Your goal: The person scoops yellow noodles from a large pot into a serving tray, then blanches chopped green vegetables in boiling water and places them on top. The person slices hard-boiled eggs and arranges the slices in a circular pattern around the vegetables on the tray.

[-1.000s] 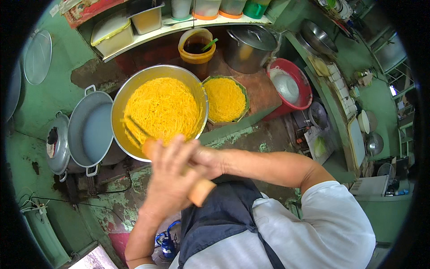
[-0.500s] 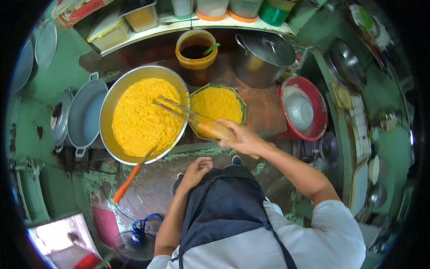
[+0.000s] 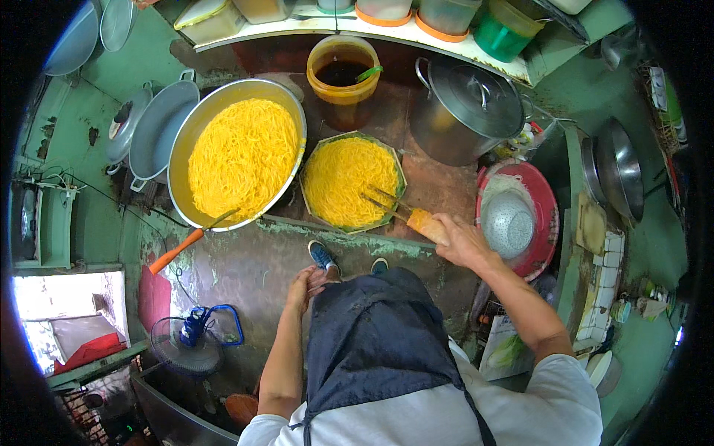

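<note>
My right hand (image 3: 462, 241) is closed around the yellowish handle of a pair of tongs (image 3: 428, 223). Their two thin metal prongs rest at the right side of yellow noodles (image 3: 346, 178), which fill an octagonal tray (image 3: 402, 195) with a green leaf-like rim. To the left, a large round pan (image 3: 176, 178) holds a bigger heap of yellow noodles (image 3: 242, 157). An orange-handled utensil (image 3: 177, 250) leans on its near rim. My left hand (image 3: 303, 288) hangs in front of my dark apron, fingers loosely apart with nothing visible in them.
Behind the tray stand a yellow bucket (image 3: 343, 97) of dark liquid and a tall lidded pot (image 3: 465, 111). A red basin (image 3: 537, 260) with a metal colander (image 3: 507, 227) is at right, a grey pot (image 3: 160, 134) at left. A fan (image 3: 186, 346) stands on the floor.
My right hand has carried the tongs rightward, from above the large pan's noodles to the tray's noodles. The left hand stays low near the apron. The whole view has shifted.
</note>
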